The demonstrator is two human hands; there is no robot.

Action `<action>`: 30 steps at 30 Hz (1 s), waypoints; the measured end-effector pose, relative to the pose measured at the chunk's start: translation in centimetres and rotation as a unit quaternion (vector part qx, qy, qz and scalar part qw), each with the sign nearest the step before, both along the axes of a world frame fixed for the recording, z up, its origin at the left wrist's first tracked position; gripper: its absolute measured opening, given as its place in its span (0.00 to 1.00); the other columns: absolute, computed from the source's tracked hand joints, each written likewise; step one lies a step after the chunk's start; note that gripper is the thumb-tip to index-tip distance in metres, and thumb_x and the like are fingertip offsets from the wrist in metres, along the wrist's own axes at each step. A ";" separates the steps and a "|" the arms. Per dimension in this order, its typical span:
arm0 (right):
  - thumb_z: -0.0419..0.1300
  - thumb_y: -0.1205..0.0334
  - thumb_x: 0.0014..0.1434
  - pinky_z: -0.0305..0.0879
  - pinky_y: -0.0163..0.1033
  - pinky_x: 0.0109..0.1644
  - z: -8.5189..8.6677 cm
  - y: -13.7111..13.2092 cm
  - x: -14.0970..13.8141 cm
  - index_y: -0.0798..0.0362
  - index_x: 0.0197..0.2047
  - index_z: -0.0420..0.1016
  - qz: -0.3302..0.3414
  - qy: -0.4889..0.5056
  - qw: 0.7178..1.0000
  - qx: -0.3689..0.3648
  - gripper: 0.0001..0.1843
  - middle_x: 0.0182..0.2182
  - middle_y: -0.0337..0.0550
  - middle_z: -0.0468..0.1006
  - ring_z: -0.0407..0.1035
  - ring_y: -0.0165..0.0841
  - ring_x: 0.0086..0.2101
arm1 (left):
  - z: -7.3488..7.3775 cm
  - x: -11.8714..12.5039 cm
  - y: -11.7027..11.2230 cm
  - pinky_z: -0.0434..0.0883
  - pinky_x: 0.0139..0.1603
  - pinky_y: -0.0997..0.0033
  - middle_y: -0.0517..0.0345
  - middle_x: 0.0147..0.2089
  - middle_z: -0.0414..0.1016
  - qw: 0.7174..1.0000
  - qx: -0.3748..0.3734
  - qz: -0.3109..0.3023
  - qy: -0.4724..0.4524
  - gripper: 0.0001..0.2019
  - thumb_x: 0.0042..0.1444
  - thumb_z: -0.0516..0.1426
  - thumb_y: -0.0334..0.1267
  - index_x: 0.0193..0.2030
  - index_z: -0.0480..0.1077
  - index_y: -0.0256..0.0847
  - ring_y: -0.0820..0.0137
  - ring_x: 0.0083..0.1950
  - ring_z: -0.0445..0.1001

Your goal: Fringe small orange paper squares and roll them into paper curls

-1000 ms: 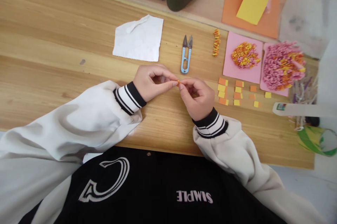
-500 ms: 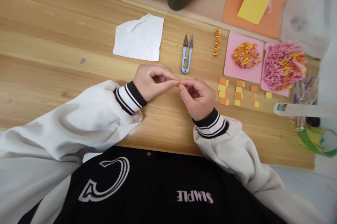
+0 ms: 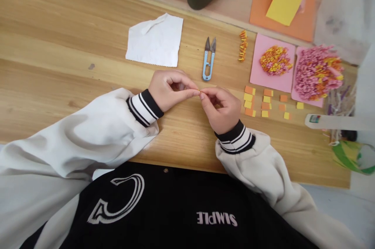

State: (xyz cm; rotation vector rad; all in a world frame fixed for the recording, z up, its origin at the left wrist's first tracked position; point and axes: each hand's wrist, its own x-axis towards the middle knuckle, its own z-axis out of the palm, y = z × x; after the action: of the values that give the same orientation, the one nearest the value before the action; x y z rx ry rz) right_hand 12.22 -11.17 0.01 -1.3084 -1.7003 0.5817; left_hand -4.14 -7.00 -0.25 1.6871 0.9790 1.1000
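Wooden tabletop (image 3: 64,57): small orange piece (image 3: 199,91) between meeting fingertips.
Left hand (image 3: 171,91) and right hand (image 3: 222,108) pinch it, mostly hidden, presumably for fine control; paper slips (image 3: 266,105) lie beside right hand, likely for reach.

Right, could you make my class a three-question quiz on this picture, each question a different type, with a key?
1. Multiple choice: what colour are the handles of the snips?
A) red
B) blue
C) green
2. True or false: the white paper lies to the left of the snips in the picture.
3. Open: where do the left hand and right hand meet?

Key: 1. B; 2. true; 3. at their pinched fingers, where the contents are mostly hidden.
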 end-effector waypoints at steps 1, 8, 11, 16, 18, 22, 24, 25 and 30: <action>0.58 0.65 0.56 0.62 0.33 0.26 0.0 0.0 0.0 0.52 0.33 0.75 0.002 -0.002 1.000 0.002 0.04 0.23 0.37 0.73 0.64 0.25 0.23 | 0.0 0.0 0.0 0.60 0.22 0.73 0.56 0.24 0.73 1.000 0.002 -0.003 0.000 0.11 0.45 0.66 0.45 0.26 0.75 0.39 0.76 0.23 0.66; 0.58 0.66 0.56 0.63 0.34 0.27 0.1 0.1 0.1 0.52 0.33 0.75 0.011 -0.008 1.000 0.018 0.04 0.26 0.38 0.76 0.66 0.26 0.24 | -0.3 0.0 0.2 0.59 0.22 0.76 0.57 0.24 0.72 1.000 0.011 0.002 0.006 0.14 0.44 0.66 0.48 0.28 0.74 0.37 0.79 0.21 0.62; 0.58 0.65 0.56 0.64 0.34 0.27 0.1 0.1 0.0 0.52 0.33 0.75 0.000 -0.006 1.000 0.008 0.04 0.26 0.38 0.76 0.67 0.27 0.25 | -0.3 0.0 0.1 0.60 0.23 0.77 0.58 0.25 0.72 1.000 0.013 -0.003 0.017 0.15 0.46 0.65 0.48 0.30 0.75 0.36 0.80 0.22 0.63; 0.57 0.63 0.57 0.66 0.35 0.30 -0.2 0.0 0.0 0.52 0.34 0.75 -0.004 0.021 0.999 -0.027 0.05 0.28 0.39 0.77 0.69 0.27 0.27 | -0.1 -0.1 0.1 0.60 0.23 0.76 0.57 0.25 0.71 0.999 0.019 -0.019 0.022 0.14 0.49 0.62 0.48 0.32 0.75 0.38 0.79 0.23 0.63; 0.57 0.63 0.57 0.66 0.35 0.30 -0.2 -0.1 0.0 0.52 0.34 0.74 0.001 0.027 0.999 -0.031 0.06 0.28 0.39 0.77 0.69 0.27 0.27 | -0.1 -0.1 0.1 0.60 0.23 0.74 0.57 0.25 0.71 1.000 0.010 -0.020 0.014 0.13 0.49 0.63 0.48 0.31 0.75 0.39 0.78 0.23 0.63; 0.57 0.63 0.57 0.66 0.35 0.30 -0.2 -0.1 0.1 0.52 0.34 0.74 0.007 0.021 0.999 -0.026 0.05 0.28 0.39 0.76 0.68 0.27 0.27 | 0.1 -0.1 0.1 0.58 0.23 0.72 0.57 0.24 0.71 1.000 -0.009 -0.024 0.010 0.12 0.47 0.64 0.48 0.29 0.75 0.41 0.77 0.22 0.62; 0.57 0.63 0.57 0.65 0.35 0.29 -0.1 -0.1 0.1 0.52 0.34 0.74 0.007 0.010 1.000 -0.027 0.05 0.27 0.39 0.76 0.67 0.27 0.26 | 0.2 -0.1 0.1 0.58 0.22 0.71 0.57 0.24 0.71 1.000 -0.012 -0.026 0.009 0.12 0.48 0.64 0.48 0.29 0.74 0.42 0.76 0.23 0.62; 0.57 0.63 0.57 0.65 0.35 0.29 -0.1 -0.1 0.2 0.52 0.34 0.74 0.008 0.007 1.000 -0.028 0.05 0.27 0.39 0.76 0.67 0.27 0.26 | 0.2 -0.1 0.1 0.58 0.22 0.70 0.57 0.24 0.71 1.000 -0.013 -0.027 0.008 0.12 0.48 0.64 0.48 0.29 0.74 0.42 0.76 0.23 0.62; 0.57 0.63 0.58 0.64 0.35 0.29 -0.1 0.0 0.2 0.52 0.34 0.74 0.014 -0.001 1.000 -0.024 0.05 0.27 0.39 0.76 0.66 0.26 0.26 | 0.3 -0.1 0.1 0.58 0.22 0.70 0.58 0.24 0.70 0.999 -0.021 -0.026 0.013 0.11 0.48 0.64 0.48 0.28 0.74 0.42 0.76 0.22 0.61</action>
State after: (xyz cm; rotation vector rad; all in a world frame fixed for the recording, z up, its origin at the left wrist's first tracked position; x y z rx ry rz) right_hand 12.41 -11.15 -0.06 -1.3216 -1.7185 0.6404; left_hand -4.25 -6.94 0.04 1.6874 0.9632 1.0204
